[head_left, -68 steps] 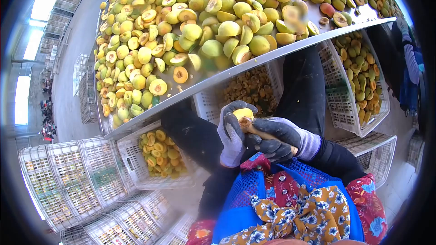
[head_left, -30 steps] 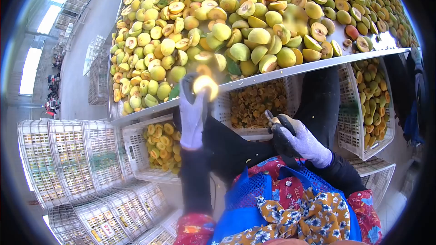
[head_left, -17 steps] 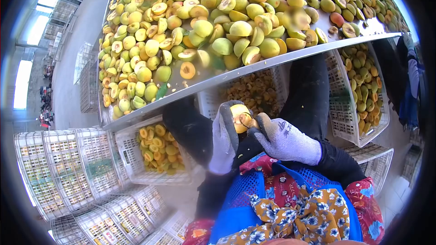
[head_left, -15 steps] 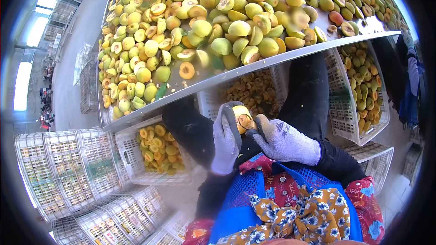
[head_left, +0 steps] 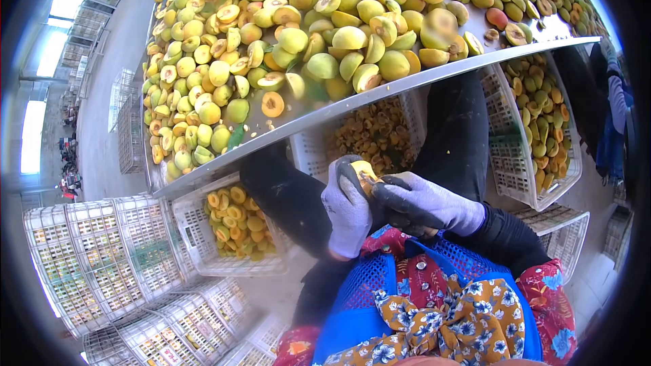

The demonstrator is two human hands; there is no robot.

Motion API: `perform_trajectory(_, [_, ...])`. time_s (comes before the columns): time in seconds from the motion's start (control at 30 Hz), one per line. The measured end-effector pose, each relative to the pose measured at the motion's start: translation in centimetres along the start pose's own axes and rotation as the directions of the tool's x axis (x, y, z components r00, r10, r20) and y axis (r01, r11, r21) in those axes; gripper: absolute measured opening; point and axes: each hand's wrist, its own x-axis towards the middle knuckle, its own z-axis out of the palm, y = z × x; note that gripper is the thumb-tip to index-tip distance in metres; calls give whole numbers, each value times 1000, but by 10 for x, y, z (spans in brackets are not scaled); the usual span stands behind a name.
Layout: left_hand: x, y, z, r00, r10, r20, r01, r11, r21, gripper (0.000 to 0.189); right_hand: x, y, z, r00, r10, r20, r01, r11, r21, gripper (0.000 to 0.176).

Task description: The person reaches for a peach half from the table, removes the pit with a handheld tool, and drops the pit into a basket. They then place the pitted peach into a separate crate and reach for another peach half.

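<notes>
My left hand (head_left: 347, 207), in a lavender glove with a dark palm, is closed around a yellow peach half (head_left: 365, 173), its cut face turned toward my right hand. My right hand (head_left: 434, 202), gloved alike, is closed beside it, with the thumb and fingertips against the fruit's cut side. Whatever sits inside the right fist is hidden by the dark glove fingers. Both hands are above my lap, in front of the metal table edge (head_left: 407, 85). Just beyond them, a white crate (head_left: 305, 152) between my legs contains small brownish-yellow pieces.
Many halved peaches (head_left: 224, 71) cover the metal table. Peach halves also fill a crate (head_left: 234, 224) at the left and another (head_left: 542, 122) at the right. Stacked white crates (head_left: 102, 251) stand at the lower left. Another person's sleeve (head_left: 617, 102) shows at the far right.
Both hands have shifted slightly, and the peach half is turned, showing less of its cut face. The right hand has rolled over with its fingers now curled underneath.
</notes>
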Motion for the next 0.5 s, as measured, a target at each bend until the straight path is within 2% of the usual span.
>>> perform_trajectory(0.03, [-1,1,1,1000,13,-9,-13,1000,11,24,-1,0,-3,997,54,63,-62,989,135,43])
perform_trajectory(0.07, [-1,2,2,999,29,-20,-28,999,23,25,0,5,-4,997,36,73,-48,984,169,41])
perform_trajectory(0.1, [1,1,1,1000,-12,25,11,999,36,25,4,14,-3,996,-90,-22,88,994,-66,41])
perform_trajectory(0.13, [2,-2,0,996,-58,73,54,997,52,25,9,26,-3,969,-229,-87,194,933,-304,40])
perform_trajectory(0.17, [2,-5,0,987,-105,118,97,993,69,25,11,32,-2,920,-373,-115,261,806,-531,40])
perform_trajectory(0.2, [2,-7,1,981,-145,129,145,989,11,26,8,22,1,964,-226,-141,163,919,-359,38])
perform_trajectory(0.23, [2,-6,4,991,-99,88,99,995,1,27,6,18,-1,988,-129,-84,115,982,-152,38])
perform_trajectory(0.3, [-2,-4,8,1000,-14,4,14,1000,-12,29,3,14,-2,996,26,89,-48,964,262,37])
perform_trajectory(0.37, [2,-7,9,997,77,19,-74,993,-95,33,-1,7,-4,978,76,194,-174,809,561,39])
perform_trajectory(0.4, [4,-10,10,992,121,20,-117,984,-137,36,9,20,-10,931,24,364,-286,664,690,40])
perform_trajectory(0.43, [3,-13,10,993,86,79,-60,958,-282,38,18,31,-15,858,-63,509,-417,492,764,41])
perform_trajectory(0.5, [4,-17,10,975,50,215,76,840,-538,44,17,37,-18,775,-165,610,-549,301,780,40])
